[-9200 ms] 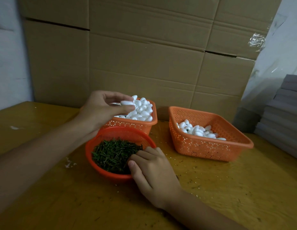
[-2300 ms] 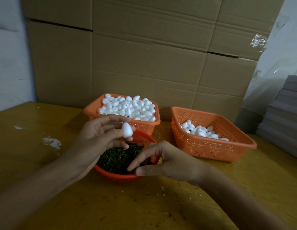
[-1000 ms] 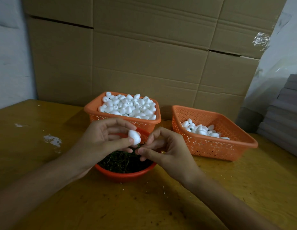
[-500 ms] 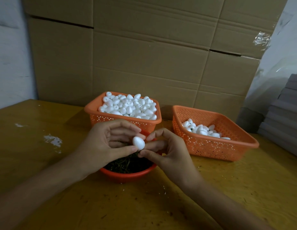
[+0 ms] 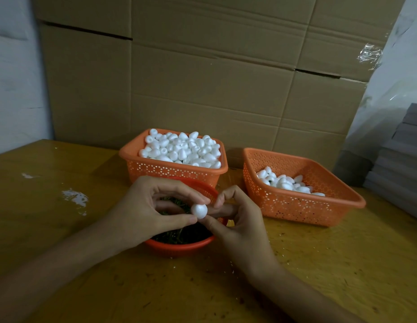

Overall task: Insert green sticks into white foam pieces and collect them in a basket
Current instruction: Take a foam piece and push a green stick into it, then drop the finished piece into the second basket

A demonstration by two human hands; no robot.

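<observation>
On the left, the yellow bench [image 5: 62, 234] carries a white smear [image 5: 75, 198] and nothing near it. The left hand [image 5: 142, 213] reaches in from the lower left and is over a round red bowl [image 5: 179, 247]. Its fingers are curled, and the thumb below and the index finger above pinch one white foam piece [image 5: 199, 210]. This piece is held in the air above the bowl, between the two hands. In the bowl lie many green sticks [image 5: 184, 234], partly hidden by the left hand.

Just behind the bowl stands an orange basket [image 5: 160, 170], filled to the rim with a foam heap [image 5: 184, 148].

The right hand [image 5: 240, 227] comes from the lower right. Its fingers are curled too, and its thumb and fingertips meet the foam piece on the right side. Whether a stick is between these fingers I cannot tell, because it is too small or hidden.

Further right, apart from the bowl, stands a second basket [image 5: 296, 209], wider and tilted a little. It holds only a small foam pile [image 5: 284, 183] near its back left corner, and some dark green shows among the pieces.

Cardboard boxes [image 5: 202, 78] stand like a wall behind the bench. At the far right edge there is a grey stack [image 5: 403, 159] of flat sheets.
</observation>
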